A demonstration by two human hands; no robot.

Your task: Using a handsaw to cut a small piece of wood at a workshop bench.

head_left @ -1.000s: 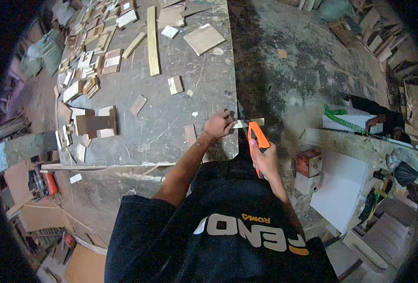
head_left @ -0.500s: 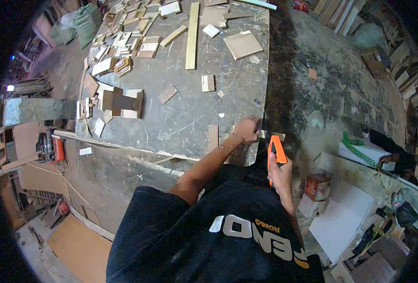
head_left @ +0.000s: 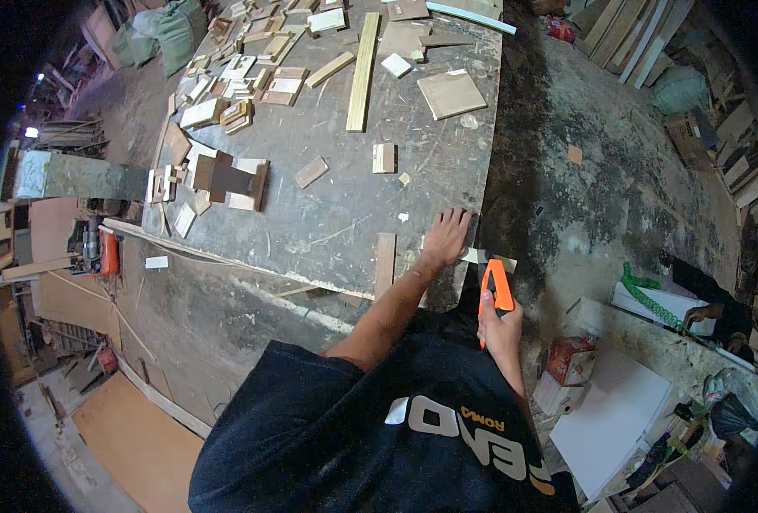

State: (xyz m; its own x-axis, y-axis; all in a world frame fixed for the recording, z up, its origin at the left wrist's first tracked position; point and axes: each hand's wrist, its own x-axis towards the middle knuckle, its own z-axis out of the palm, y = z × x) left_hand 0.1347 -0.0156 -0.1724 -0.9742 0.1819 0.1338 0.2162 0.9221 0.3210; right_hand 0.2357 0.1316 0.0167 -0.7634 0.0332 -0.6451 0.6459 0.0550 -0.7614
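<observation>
My left hand [head_left: 448,234] lies palm down at the table's right edge, fingers stretched out over the dark worktop. Beside its wrist, a pale wood strip [head_left: 474,256] juts past the edge; whether the palm touches it is hidden. My right hand [head_left: 500,329] is closed round the orange handle of what looks like a handsaw [head_left: 500,285], just off the table's edge. The saw's blade is hardly visible from above. A small wood piece [head_left: 505,264] shows right by the handle's far end. A narrow brown board [head_left: 385,265] lies left of my left forearm.
The worktop [head_left: 328,222] carries many wood offcuts [head_left: 242,77] at the far left, a long yellowish batten [head_left: 363,73] and a square panel [head_left: 452,92]. At right, another person's hand [head_left: 702,315] is near a green coiled hose [head_left: 648,299]. A white panel [head_left: 614,419] leans below.
My left hand has gone from curled to spread flat on the worktop. The right hand and the saw have shifted slightly nearer to me. The whole view has tilted a little.
</observation>
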